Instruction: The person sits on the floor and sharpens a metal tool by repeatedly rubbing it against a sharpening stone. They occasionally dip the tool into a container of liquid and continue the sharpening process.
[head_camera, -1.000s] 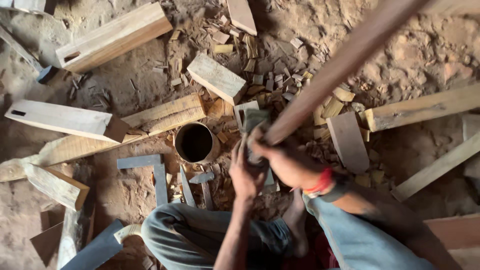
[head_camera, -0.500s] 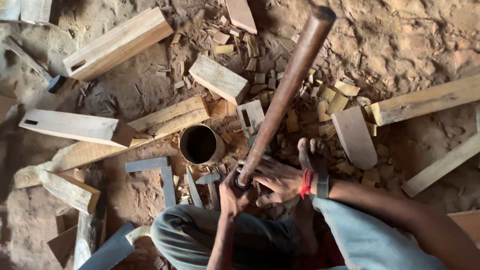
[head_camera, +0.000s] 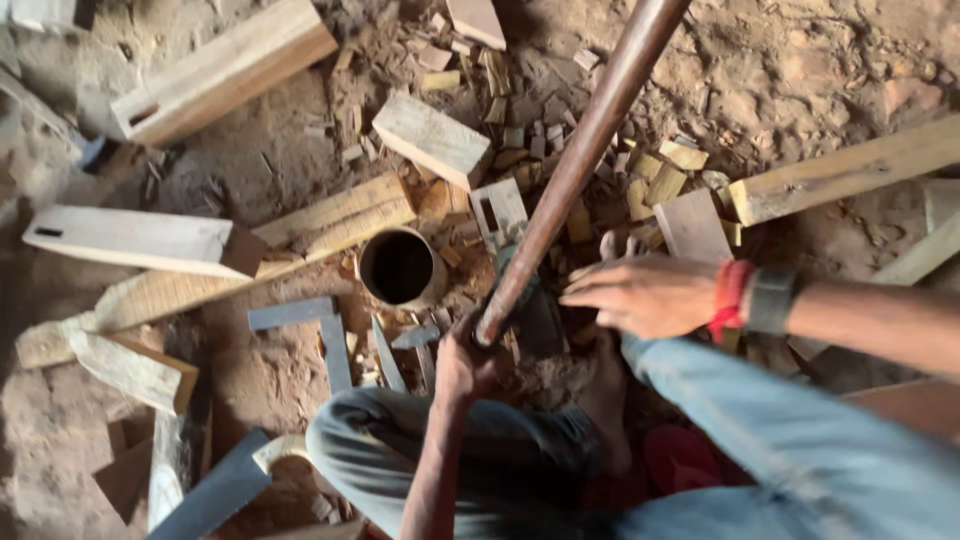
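Wooden pole (head_camera: 575, 165): long, round, reddish-brown, smooth, running from near centre up to the far right edge of view. Its low end sits at the left hand (head_camera: 470, 355), which is wrapped around it just above the dirt floor (head_camera: 820, 70). Change vs. half a second back: the right hand (head_camera: 640, 295) was on the pole beside the left, now it's off, fingers loosely spread, hovering just right of the shaft, holding nothing. So the pole is carried by one hand only. Red thread and dark band on right wrist. Open-topped round tin (head_camera: 402, 268) stands left of the pole base; metal square (head_camera: 315, 330) and wood offcuts (head_camera: 430, 135) lie around.
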